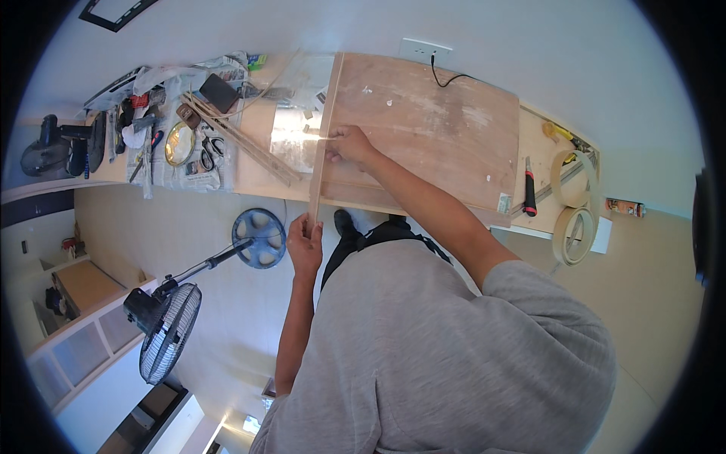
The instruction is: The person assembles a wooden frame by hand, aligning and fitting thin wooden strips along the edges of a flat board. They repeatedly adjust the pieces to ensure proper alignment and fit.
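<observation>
A wide, flat wooden board (431,129) with pale smears lies on the worktable in front of me. Along its left edge runs a long, thin wooden strip (318,178), which sticks out past the table's near edge. My left hand (305,244) is closed on the near end of this strip, thumb and fingers pinching it. Farther up, my right hand (350,145) has its fingers curled against the strip at the board's left edge. Whether a small item is also tucked inside those fingers cannot be made out.
Rolls of pale edge banding (572,234) and a red-and-black utility knife (530,193) sit right of the board. At left are scissors (209,151), a yellow tape roll (180,144) and loose wood strips (253,151). A standing fan (171,333) occupies the floor at left.
</observation>
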{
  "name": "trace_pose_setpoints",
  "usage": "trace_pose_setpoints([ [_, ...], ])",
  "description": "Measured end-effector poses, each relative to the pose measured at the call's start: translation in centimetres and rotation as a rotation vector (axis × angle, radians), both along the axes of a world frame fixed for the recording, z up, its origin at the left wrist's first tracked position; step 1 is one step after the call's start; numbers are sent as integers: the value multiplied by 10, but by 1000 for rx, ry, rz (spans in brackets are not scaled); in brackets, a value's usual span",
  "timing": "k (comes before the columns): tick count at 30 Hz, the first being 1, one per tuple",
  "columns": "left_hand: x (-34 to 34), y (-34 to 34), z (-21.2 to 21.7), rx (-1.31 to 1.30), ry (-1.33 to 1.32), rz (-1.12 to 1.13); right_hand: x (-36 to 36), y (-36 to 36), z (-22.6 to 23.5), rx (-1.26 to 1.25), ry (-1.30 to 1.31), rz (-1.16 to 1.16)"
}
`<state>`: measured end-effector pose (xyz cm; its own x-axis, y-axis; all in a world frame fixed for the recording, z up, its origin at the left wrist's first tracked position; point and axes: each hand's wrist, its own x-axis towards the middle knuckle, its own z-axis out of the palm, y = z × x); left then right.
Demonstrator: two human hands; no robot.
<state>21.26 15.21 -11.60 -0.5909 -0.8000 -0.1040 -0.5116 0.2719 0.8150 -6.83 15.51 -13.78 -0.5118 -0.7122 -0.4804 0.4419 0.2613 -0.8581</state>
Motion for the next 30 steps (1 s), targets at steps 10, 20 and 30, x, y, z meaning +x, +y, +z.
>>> trace_pose_setpoints([
  [10, 9, -4, 17, 523, 181, 35, 0, 3, 6, -4, -14, 57],
  [20, 23, -29, 66, 683, 119, -74, -15, -9, 20, -111, -173, -13],
  [30, 19, -44, 151, 1025, 516, 74, -24, -22, 35, -244, -380, 8],
])
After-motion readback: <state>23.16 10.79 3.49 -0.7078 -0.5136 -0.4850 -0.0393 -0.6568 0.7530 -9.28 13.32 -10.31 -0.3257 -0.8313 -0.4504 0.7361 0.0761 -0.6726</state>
